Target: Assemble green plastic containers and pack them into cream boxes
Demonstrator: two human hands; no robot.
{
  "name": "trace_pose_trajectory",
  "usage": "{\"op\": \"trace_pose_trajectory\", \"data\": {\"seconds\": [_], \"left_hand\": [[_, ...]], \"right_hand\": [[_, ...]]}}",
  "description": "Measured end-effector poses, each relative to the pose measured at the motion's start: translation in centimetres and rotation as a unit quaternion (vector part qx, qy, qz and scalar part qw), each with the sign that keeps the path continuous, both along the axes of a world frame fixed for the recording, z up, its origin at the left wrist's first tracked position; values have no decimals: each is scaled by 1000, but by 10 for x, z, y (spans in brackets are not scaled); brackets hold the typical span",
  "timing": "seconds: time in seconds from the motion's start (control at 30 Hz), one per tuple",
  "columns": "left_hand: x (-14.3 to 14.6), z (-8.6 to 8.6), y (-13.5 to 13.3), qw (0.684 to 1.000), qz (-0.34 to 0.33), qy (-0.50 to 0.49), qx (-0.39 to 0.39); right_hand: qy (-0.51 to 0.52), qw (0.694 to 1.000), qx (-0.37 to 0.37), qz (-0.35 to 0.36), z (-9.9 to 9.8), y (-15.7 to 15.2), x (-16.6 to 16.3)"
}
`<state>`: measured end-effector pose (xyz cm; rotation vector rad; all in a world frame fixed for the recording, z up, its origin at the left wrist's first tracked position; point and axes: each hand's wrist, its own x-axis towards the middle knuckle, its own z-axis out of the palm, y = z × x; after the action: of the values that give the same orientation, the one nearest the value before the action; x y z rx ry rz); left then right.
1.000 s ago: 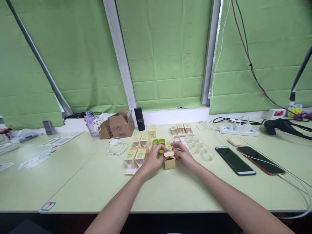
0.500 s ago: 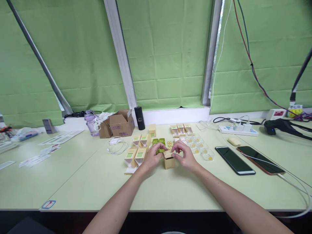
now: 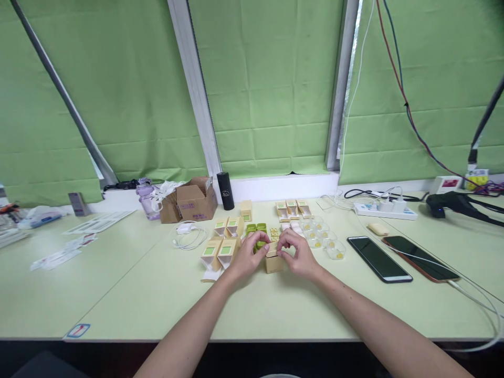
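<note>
A small tan cardboard box (image 3: 274, 264) stands on the table between my hands, its lid flap nearly down. My left hand (image 3: 249, 255) has its thumb and fingers closed at the lid's left side. At the right side, my right hand (image 3: 298, 254) pinches the flap's edge. Left of my hands stand several tan boxes with green labels (image 3: 226, 251), their white-lined flaps hanging out. Just behind my hands are green square cups (image 3: 256, 228), small yellow pieces (image 3: 274, 231) and clear cups with yellow bits (image 3: 317, 231).
Three more boxes (image 3: 293, 210) stand farther back. Two phones (image 3: 380, 259) lie to the right, near a power strip (image 3: 386, 209) with white cables. A brown carton (image 3: 196, 199), black cylinder (image 3: 226, 191) and purple bottle (image 3: 148, 201) line the back left. A white cable (image 3: 189, 231) lies coiled.
The lid flap has come down, narrowing the dark gap at the box's front. My left thumb has shifted right over the box's edge.
</note>
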<state>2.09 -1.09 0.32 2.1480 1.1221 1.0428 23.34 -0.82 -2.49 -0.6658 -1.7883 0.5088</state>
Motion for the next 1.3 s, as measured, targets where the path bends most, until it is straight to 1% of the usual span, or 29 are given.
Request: {"op": "trace_pose_trajectory", "data": {"seconds": [0.13, 0.47, 0.7, 0.87, 1.03, 1.17, 1.3], "left_hand": [[0, 0, -1, 1000, -3, 18, 9], [1, -2, -4, 999, 7, 33, 8], [2, 0, -5, 999, 3, 36, 2], [3, -2, -4, 999, 7, 51, -2], [4, 0, -6, 999, 0, 52, -8], [2, 0, -2, 999, 15, 45, 5], [0, -5, 6, 997, 70, 30, 31]], "right_hand": [[-6, 1000, 18, 4, -3, 2, 1], [-32, 999, 21, 13, -3, 2, 2], [-37, 999, 3, 15, -4, 3, 2], [-30, 998, -36, 35, -5, 3, 2], [-56, 996, -43, 50, 2, 2, 4], [-81, 995, -53, 34, 7, 4, 10], [-63, 995, -71, -19, 3, 13, 14]]}}
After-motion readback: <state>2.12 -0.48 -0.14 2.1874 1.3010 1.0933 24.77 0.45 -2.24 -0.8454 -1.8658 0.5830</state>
